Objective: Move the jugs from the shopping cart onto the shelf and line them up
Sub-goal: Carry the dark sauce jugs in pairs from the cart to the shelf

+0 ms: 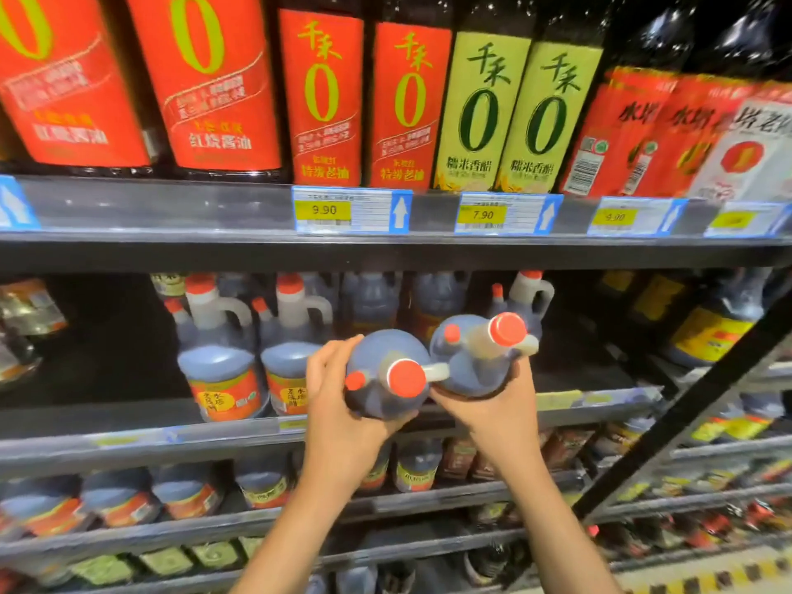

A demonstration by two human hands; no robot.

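Observation:
I hold two dark jugs with red caps in front of the middle shelf [150, 426], their tops tilted toward me. My left hand [338, 400] grips the left jug [385, 370] round its body from below. My right hand [497, 413] grips the right jug [471, 358] from underneath. The two jugs touch side by side. On the shelf just left of them stand two upright jugs of the same kind [218, 358], [287, 353], with orange labels. More jugs stand further back [527, 302]. The shopping cart is out of view.
The shelf above carries tall bottles with red and green labels [321, 100] over price tags [351, 210]. A dark gap lies on the middle shelf at left [107, 345]. Lower shelves hold more bottles [184, 490]. A black diagonal bar [685, 413] crosses at right.

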